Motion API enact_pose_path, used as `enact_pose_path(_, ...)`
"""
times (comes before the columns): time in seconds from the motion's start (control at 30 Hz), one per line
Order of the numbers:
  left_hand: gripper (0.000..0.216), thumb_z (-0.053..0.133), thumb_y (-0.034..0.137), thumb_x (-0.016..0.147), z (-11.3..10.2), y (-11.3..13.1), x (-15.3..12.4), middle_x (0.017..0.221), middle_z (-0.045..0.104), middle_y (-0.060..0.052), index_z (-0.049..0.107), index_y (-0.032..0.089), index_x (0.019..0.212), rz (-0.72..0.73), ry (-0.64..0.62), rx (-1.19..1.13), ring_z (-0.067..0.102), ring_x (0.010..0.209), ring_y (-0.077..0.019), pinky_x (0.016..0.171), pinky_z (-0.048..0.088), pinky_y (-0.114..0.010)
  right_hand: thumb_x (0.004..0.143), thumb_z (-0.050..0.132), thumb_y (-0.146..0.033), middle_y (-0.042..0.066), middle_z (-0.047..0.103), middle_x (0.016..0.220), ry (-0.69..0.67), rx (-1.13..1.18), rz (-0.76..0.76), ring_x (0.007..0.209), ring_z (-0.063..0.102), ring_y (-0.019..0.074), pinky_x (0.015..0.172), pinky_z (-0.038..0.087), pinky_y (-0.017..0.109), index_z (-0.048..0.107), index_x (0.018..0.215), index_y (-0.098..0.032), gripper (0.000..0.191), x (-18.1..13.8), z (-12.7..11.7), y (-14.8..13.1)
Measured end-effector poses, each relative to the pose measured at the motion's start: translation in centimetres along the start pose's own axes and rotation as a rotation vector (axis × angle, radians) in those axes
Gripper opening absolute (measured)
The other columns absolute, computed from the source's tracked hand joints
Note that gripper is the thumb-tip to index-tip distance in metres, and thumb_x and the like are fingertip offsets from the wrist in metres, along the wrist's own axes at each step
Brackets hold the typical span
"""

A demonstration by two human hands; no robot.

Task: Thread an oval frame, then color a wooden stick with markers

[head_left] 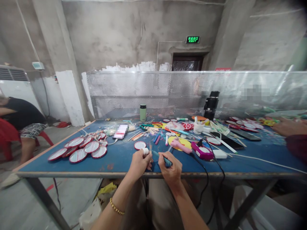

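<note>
My left hand (140,163) is closed round a small white piece (145,151) at the near edge of the blue table (120,158); a gold bracelet sits on that forearm. My right hand (170,167) grips a teal pen-like tool (163,158) that points left toward the white piece. A thin stick (150,147) stands just behind the two hands. A round red-rimmed mirror (139,145) lies a little beyond my left hand.
Several oval red-rimmed mirrors (79,148) lie at the left. A pink glue gun (181,146), a magenta device (202,151), black cables, a white cup (198,127) and a green bottle (143,112) stand further back. A person (21,124) sits at left; another's arm (291,132) rests at right.
</note>
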State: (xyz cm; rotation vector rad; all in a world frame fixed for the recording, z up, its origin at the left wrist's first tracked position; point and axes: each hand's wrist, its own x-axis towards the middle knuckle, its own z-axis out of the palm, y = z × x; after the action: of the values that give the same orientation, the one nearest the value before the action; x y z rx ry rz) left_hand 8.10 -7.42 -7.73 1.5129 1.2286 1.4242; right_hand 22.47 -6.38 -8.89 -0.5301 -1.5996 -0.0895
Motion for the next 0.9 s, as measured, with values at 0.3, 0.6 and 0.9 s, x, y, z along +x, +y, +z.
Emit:
enact_pose_path(0.3, 0.019, 0.057, 0.033, 0.078, -0.01, -0.04, 0.01, 0.05, 0.059, 0.003, 0.054, 0.02, 0.065, -0.001, 0.002, -0.001, 0.053, 0.037, -0.0114, 0.038, 0.043, -0.021, 0.089, 0.059, -0.008, 0.002, 0.066, 0.072, 0.002, 0.001, 0.006, 0.064, 0.062, 0.0133, 0.065, 0.049, 0.026, 0.063, 0.086, -0.019, 0.012, -0.1, -0.01, -0.01)
enact_pose_path(0.6, 0.021, 0.057, 0.034, 0.08, 0.01, -0.05, 0.0, 0.049, 0.058, 0.003, 0.054, 0.019, 0.064, 0.011, 0.0, 0.012, 0.053, 0.036, -0.0116, 0.039, 0.043, -0.021, 0.088, 0.059, -0.007, 0.001, 0.065, 0.069, -0.014, 0.04, -0.026, 0.061, 0.06, 0.0122, 0.063, 0.049, 0.025, 0.064, 0.085, -0.018, 0.013, 0.12, 0.05, -0.2)
enact_pose_path(0.9, 0.02, 0.057, 0.032, 0.079, -0.03, -0.1, -0.01, 0.049, 0.058, 0.003, 0.054, 0.02, 0.065, 0.012, -0.005, 0.012, 0.054, 0.037, -0.0117, 0.039, 0.043, -0.021, 0.088, 0.058, -0.008, 0.001, 0.067, 0.072, -0.054, 0.048, 0.003, 0.064, 0.062, 0.0125, 0.065, 0.05, 0.025, 0.066, 0.089, -0.019, 0.013, -0.06, 0.02, -0.06)
